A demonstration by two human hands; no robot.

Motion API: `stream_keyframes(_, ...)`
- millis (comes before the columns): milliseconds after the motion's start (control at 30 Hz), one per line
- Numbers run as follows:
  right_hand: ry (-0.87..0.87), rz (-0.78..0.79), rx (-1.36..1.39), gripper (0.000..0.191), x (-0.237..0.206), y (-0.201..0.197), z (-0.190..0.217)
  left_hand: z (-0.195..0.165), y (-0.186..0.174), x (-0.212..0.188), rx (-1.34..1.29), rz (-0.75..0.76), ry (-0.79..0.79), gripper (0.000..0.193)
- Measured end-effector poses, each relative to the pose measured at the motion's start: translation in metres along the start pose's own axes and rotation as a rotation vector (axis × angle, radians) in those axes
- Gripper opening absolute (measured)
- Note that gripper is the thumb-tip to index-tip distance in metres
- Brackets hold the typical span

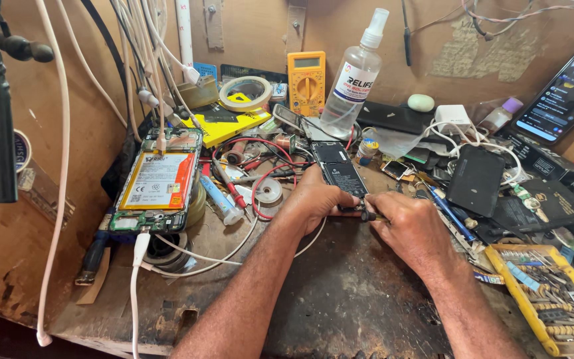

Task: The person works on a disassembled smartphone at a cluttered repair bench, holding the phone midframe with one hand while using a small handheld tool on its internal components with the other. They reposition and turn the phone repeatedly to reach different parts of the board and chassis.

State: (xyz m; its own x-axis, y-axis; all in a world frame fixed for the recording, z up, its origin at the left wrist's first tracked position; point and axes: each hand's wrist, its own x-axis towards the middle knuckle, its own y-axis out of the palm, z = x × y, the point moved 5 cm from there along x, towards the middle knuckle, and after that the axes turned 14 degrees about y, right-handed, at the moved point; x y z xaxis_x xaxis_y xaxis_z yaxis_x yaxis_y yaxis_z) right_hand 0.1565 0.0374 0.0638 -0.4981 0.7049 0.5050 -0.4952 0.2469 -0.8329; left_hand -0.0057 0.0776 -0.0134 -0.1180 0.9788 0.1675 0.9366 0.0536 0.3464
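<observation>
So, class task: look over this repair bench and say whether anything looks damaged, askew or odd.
Yes. The opened phone at the left lies with its back off, battery and circuit board bare, a white cable plugged in. The wooden bench top is dark-stained and chipped at its front edge. Both hands work on a second opened phone.

Two bare forearms, left hand (313, 199), right hand (410, 229), no sleeves, seemingly no rings or watch
</observation>
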Motion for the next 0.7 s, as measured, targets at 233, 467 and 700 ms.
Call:
stream_keyframes(233,-0.008,-0.006,0.023,0.028,0.0,-0.002,0.004,-0.002,0.0,-0.001,0.008,-0.018,-0.004,0.043)
stream_keyframes(467,0.028,-0.012,0.034,0.026,0.001,-0.002,0.002,-0.002,-0.001,0.001,0.068,-0.002,0.009,0.039)
stream_keyframes(700,0.125,-0.129,0.248,0.021,0.0,-0.001,-0.011,-0.006,0.002,-0.005,-0.067,-0.014,-0.046,0.045)
